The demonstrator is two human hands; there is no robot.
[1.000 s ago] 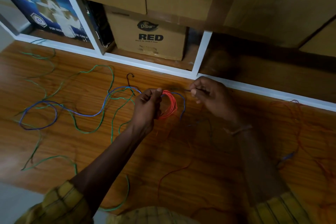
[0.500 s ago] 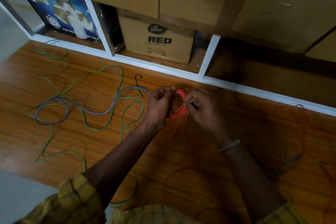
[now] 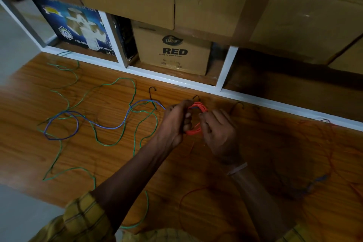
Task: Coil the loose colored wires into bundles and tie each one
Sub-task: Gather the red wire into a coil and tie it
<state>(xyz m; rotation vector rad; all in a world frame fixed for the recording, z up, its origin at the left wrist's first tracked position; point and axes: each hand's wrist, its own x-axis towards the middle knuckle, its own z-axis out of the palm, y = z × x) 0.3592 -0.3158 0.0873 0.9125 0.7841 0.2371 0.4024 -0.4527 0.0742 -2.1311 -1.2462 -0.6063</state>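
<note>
Cardboard boxes (image 3: 255, 6) are sitting stacked on the shelves (image 3: 227, 67) behind a wooden tabletop (image 3: 255, 163). Green wire (image 3: 110, 144) and purple wire (image 3: 110, 127) are sprawling loosely across its left side. Above the middle, the left hand (image 3: 176, 124) is gripping a red wire coil (image 3: 196, 118), while the right hand (image 3: 220, 131) is pinching the coil's right edge.
</note>
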